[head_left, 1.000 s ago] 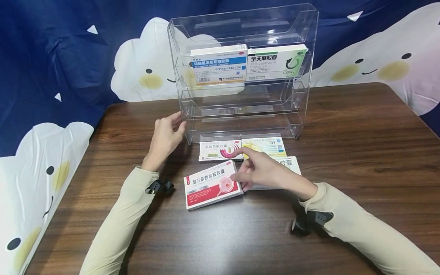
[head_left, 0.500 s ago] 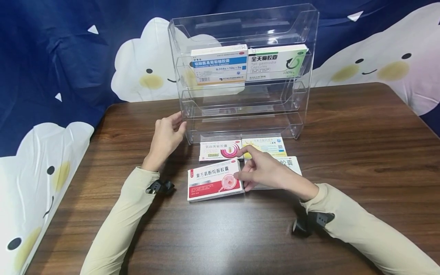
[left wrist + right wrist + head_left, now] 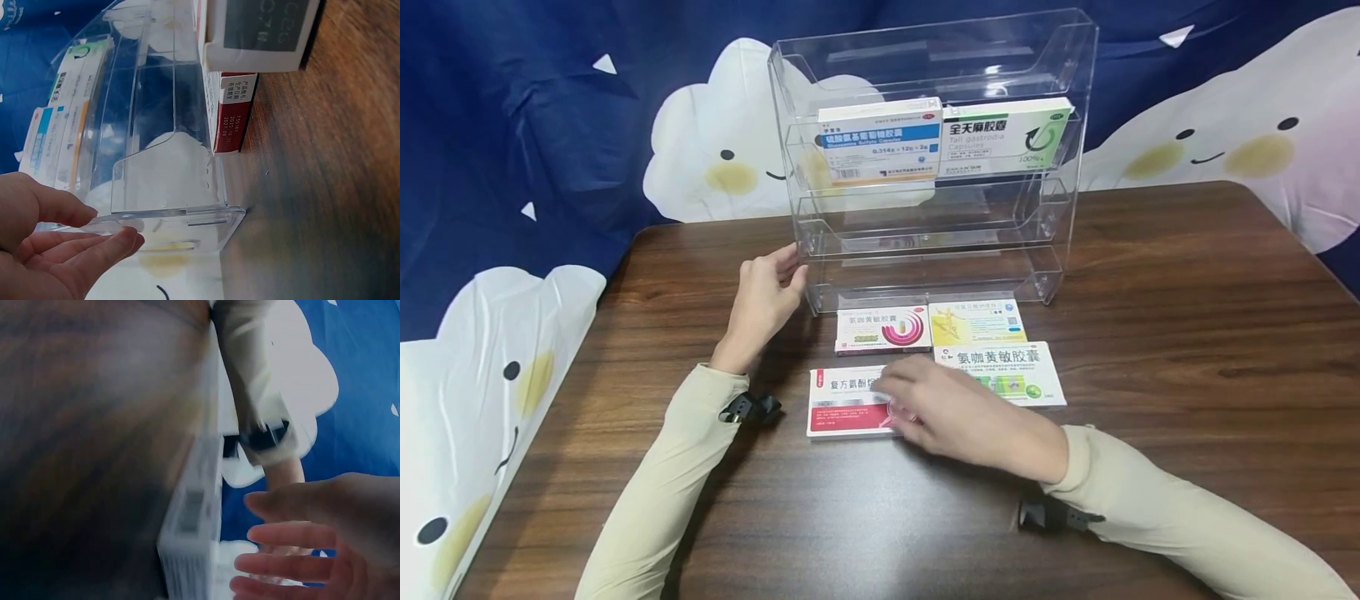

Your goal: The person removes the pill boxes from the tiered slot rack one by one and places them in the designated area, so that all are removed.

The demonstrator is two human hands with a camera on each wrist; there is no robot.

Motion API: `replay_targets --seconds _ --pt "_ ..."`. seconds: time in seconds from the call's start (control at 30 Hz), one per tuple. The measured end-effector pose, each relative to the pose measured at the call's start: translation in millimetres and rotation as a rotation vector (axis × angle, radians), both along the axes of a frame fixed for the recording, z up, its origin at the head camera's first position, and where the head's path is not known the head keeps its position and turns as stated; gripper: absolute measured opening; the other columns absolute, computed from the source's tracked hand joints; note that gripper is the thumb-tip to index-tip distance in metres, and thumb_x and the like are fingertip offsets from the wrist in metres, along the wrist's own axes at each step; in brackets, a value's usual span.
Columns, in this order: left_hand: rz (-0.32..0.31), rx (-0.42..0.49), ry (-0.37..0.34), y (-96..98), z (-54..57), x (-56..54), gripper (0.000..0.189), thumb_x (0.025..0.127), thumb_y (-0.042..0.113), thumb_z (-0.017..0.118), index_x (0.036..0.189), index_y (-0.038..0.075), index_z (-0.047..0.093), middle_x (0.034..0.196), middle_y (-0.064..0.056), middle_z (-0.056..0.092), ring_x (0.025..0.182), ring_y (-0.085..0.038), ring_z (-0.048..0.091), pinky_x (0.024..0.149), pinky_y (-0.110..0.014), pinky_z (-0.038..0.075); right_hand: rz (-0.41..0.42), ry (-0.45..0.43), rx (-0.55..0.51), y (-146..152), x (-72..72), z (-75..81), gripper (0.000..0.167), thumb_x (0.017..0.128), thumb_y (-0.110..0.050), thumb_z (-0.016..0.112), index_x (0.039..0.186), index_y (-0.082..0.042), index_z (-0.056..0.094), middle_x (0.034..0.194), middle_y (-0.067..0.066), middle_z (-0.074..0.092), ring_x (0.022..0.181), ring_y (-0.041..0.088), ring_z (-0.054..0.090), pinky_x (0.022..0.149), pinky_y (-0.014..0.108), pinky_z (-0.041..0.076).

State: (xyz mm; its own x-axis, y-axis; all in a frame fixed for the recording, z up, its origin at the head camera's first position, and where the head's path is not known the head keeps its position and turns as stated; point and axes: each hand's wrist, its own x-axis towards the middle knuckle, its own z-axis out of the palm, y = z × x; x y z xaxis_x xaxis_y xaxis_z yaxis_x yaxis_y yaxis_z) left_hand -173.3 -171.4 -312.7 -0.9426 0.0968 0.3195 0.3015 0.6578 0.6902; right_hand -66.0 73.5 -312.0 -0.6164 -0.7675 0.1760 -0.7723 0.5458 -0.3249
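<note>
My left hand (image 3: 762, 304) pinches the left side panel of a clear acrylic tiered rack (image 3: 925, 242); the left wrist view has the thumb on one face of the panel (image 3: 178, 220) and fingers on the other. Over the right end of a red and white capsule box (image 3: 847, 417) is my right hand (image 3: 966, 417), covering part of its print. In the right wrist view the thumb and fingers (image 3: 290, 536) reach out beside a blurred white box (image 3: 194, 512), with nothing between them. The red and white box lies flat on the table, label up.
Three more medicine boxes lie before the rack: a pink and white one (image 3: 880, 329), a yellow one (image 3: 977, 323) and a green and white one (image 3: 1000, 375). An upper tier holds a blue and white box (image 3: 880, 143) and a green and white box (image 3: 1003, 137). Behind hangs a cloud-print curtain (image 3: 535, 100).
The red and white box, earlier tilted in my right fingers, was straightened and now lies flat. My right hand has let go and moved left over it. My left hand stays at the rack.
</note>
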Motion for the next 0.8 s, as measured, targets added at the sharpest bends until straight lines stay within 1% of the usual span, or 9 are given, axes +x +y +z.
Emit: replay_targets --seconds 0.07,0.13,0.23,0.33,0.5,0.8 --pt "0.005 -0.002 0.0 -0.5 -0.5 0.0 0.037 0.091 0.001 0.057 0.125 -0.014 0.056 0.116 -0.027 0.062 0.106 -0.034 0.065 0.092 -0.04 0.053 0.058 0.064 0.046 -7 4.1 -5.0 0.036 0.083 -0.017 0.073 0.116 -0.003 0.066 0.116 0.013 0.064 0.109 0.027 0.06 0.094 0.038 0.052" --pt "0.008 -0.004 -0.001 -0.9 -0.8 0.3 0.037 0.091 0.002 0.057 0.125 -0.013 0.056 0.116 -0.027 0.062 0.105 -0.034 0.065 0.092 -0.04 0.053 0.083 0.125 0.09 -13 7.5 -10.1 0.033 0.085 -0.015 0.071 0.115 -0.004 0.066 0.118 0.014 0.064 0.113 0.03 0.059 0.097 0.04 0.05" --pt "0.007 -0.007 -0.001 -1.0 -1.5 0.0 0.037 0.091 0.002 0.057 0.125 -0.013 0.056 0.116 -0.028 0.062 0.105 -0.034 0.065 0.092 -0.04 0.053 0.083 0.208 0.114 -18 11.4 -17.7 0.031 0.086 -0.01 0.067 0.116 -0.003 0.066 0.119 0.015 0.064 0.114 0.033 0.058 0.098 0.041 0.049" --pt "0.006 -0.008 0.001 -0.8 -1.4 -0.2 0.037 0.091 0.002 0.057 0.125 -0.014 0.056 0.116 -0.028 0.062 0.106 -0.034 0.065 0.092 -0.04 0.053 0.062 0.243 0.109 -20 14.4 -21.4 0.032 0.085 -0.005 0.066 0.117 -0.002 0.067 0.121 0.017 0.064 0.116 0.035 0.058 0.098 0.041 0.049" --pt "0.008 -0.009 0.003 -0.7 -0.8 -0.1 0.038 0.091 0.002 0.058 0.126 -0.014 0.056 0.116 -0.028 0.062 0.105 -0.034 0.065 0.092 -0.04 0.053 0.034 0.244 0.102 -19 14.9 -22.4 0.034 0.085 -0.003 0.066 0.118 -0.001 0.066 0.122 0.018 0.063 0.117 0.036 0.058 0.096 0.042 0.05" --pt "0.007 -0.011 0.012 0.1 -1.1 -0.5 0.038 0.091 0.003 0.058 0.125 -0.013 0.056 0.115 -0.027 0.063 0.105 -0.033 0.065 0.092 -0.04 0.053 -0.02 0.163 0.11 -15 9.2 -19.7 0.034 0.087 -0.002 0.064 0.122 -0.002 0.065 0.127 0.018 0.061 0.12 0.037 0.055 0.088 0.047 0.054"
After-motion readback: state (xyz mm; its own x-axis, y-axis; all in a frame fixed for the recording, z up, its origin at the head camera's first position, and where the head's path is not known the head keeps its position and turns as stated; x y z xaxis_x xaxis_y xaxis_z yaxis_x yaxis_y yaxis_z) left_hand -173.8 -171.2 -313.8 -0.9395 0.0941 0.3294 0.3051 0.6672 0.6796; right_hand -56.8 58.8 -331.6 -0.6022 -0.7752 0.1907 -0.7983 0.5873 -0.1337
